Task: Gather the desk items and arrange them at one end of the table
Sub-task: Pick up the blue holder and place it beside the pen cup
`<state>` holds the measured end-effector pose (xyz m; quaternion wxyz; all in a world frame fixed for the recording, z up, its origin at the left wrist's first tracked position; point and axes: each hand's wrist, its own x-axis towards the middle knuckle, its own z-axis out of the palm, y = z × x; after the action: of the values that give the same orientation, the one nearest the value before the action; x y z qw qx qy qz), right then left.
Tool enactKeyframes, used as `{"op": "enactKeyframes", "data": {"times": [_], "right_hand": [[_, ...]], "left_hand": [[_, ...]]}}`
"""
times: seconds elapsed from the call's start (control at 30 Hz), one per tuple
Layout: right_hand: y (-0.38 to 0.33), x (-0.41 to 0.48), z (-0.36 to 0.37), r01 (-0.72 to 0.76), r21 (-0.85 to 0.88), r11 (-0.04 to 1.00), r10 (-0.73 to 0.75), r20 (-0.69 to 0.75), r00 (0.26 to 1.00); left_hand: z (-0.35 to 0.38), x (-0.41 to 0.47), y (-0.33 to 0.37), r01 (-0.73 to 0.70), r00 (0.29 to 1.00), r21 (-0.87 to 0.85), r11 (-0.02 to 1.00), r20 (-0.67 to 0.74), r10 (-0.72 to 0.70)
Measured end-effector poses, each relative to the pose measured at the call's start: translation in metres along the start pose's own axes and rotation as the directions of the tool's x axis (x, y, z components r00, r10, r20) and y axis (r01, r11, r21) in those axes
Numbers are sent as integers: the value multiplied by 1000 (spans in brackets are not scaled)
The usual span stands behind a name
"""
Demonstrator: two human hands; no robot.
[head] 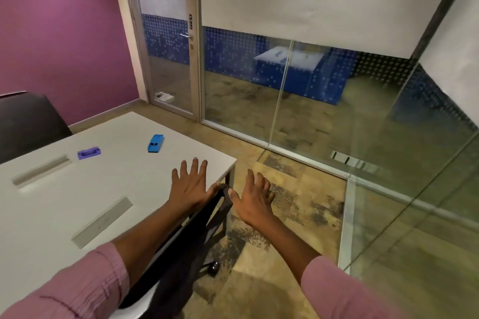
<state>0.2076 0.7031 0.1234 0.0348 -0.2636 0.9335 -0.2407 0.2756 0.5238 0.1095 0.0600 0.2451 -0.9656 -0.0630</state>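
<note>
A blue stapler-like item lies flat on the white table near its far corner, and a smaller purple item, blurred enough that its kind is hard to tell, lies to its left, well apart from it. Both sit beyond the hands and neither is touched. The left hand is held palm down with fingers spread over the table's near right corner, empty; whether it rests on the surface or hangs just above it cannot be told. The right hand is likewise spread and empty, out past the table edge over the patterned floor. Between the two forearms, the back of a black office chair rises at an angle, its top near the left thumb. Two recessed cable slots are set in the tabletop to the left. Pink sleeves cover both forearms. A glass partition and a glass door stand behind, beside a purple wall.
</note>
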Motion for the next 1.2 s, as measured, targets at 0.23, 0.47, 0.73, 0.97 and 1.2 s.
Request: {"op": "enactKeyframes", "data": {"times": [0.23,0.47,0.73,0.97,1.2], "right_hand": [[54,67,-7,-62,-9,998,62,-15,998],[92,189,-9,-23,-49,999,23,-4,1000],[102,321,-5,51,-48,998,-49,42,998],[89,427,7,208,-80,975,-198,117,973],[70,563,29,387,-70,919,-371,173,912]], "left_hand": [[23,66,53,-53,999,37,998,7,53],[48,179,84,4,1000,24,1000,-20,-3],[67,293,80,116,993,23,993,15,-116],[67,375,61,209,978,70,975,-2,-210],[80,474,32,387,922,71,919,-51,-385]]}}
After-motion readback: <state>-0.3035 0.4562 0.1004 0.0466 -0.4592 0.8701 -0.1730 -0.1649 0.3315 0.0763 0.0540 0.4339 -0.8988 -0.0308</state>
